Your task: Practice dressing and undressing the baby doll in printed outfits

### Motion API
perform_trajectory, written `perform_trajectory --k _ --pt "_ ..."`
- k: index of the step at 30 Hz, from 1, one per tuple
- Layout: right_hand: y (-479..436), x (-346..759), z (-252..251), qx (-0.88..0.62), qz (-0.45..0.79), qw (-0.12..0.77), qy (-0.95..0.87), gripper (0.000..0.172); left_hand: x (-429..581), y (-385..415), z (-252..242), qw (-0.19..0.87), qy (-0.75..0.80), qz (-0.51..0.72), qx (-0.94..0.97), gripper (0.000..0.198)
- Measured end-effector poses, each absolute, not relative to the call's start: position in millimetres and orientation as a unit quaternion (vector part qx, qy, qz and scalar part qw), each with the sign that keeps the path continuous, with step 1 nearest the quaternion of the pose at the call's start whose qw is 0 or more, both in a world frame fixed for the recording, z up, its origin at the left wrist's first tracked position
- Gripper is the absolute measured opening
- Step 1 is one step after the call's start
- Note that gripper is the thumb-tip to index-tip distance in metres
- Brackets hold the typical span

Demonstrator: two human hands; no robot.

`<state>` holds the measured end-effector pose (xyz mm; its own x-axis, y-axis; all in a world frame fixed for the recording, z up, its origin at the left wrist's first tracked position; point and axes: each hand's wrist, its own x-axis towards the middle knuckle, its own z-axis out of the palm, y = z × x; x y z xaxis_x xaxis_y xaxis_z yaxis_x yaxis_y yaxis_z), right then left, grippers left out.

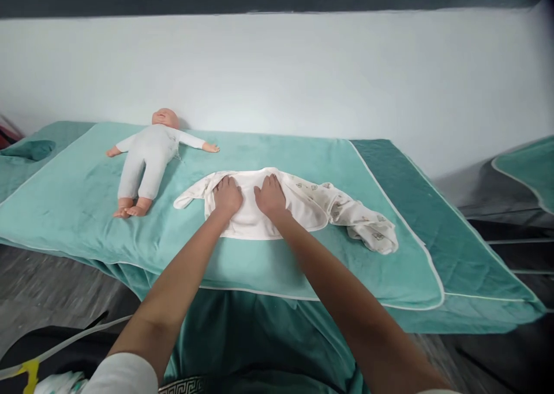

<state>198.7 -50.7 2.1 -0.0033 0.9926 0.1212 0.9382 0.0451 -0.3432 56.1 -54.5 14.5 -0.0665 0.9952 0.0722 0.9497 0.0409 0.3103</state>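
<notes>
1. Left hand (pixel 228 197) and right hand (pixel 270 196) both lay palms down on the small white shirt (pixel 249 224), loose and mostly flat; I wasn't squeezing it.
2. It lay spread on the green mat (pixel 264 270); making it flat seemed to be my step.
3. Its bunched sleeve (pixel 374 232) looked like it needed pulling straight next.
4. Farther off, the doll (pixel 153 149) lay on its back.

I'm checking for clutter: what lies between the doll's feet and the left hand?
The head view shows green cover beside the doll's feet, then a sleeve and edge of the white garment before the left hand.
</notes>
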Motion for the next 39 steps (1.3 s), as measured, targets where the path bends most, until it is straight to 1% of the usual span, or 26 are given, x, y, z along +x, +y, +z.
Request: perform_trajectory --k 3,7,10,13,16,24,30,36,39 --pt "-33.5 202.7 8.8 -0.717 0.109 0.160 -0.670 0.067 45.7 -37.9 24.0 0.093 0.739 0.138 0.653 0.053" --pt "-22.1 199.4 8.6 -0.713 0.082 0.213 -0.663 0.073 45.8 -19.1 29.3 0.061 0.730 0.165 0.661 0.057" --pt "-10.0 194.7 4.9 -0.704 0.077 0.234 -0.667 0.075 56.7 -0.4 28.1 0.076 0.744 0.180 0.638 0.059" --pt "9.6 194.9 1.0 -0.698 0.074 0.233 -0.673 0.075 69.1 19.9 24.9 0.095 0.758 0.206 0.611 0.059" --pt "29.8 202.2 -3.7 -0.695 0.075 0.233 -0.676 0.074 73.3 36.1 19.5 0.080 0.758 0.215 0.610 0.057" --pt "54.3 214.2 -7.8 -0.717 0.094 0.199 -0.662 0.077 56.2 59.1 9.7 0.062 0.684 0.161 0.709 0.064" --pt "58.1 213.6 -12.5 -0.712 0.093 0.204 -0.666 0.073 56.6 55.7 10.3 0.068 0.676 0.125 0.723 0.065" --pt "51.8 207.6 -6.4 -0.696 0.057 0.174 -0.695 0.064 74.0 25.7 6.5 0.047 0.713 0.111 0.691 0.070" --pt "46.7 205.6 -2.6 -0.687 0.045 0.172 -0.704 0.065 81.1 9.6 4.7 0.048 0.695 0.100 0.710 0.071"
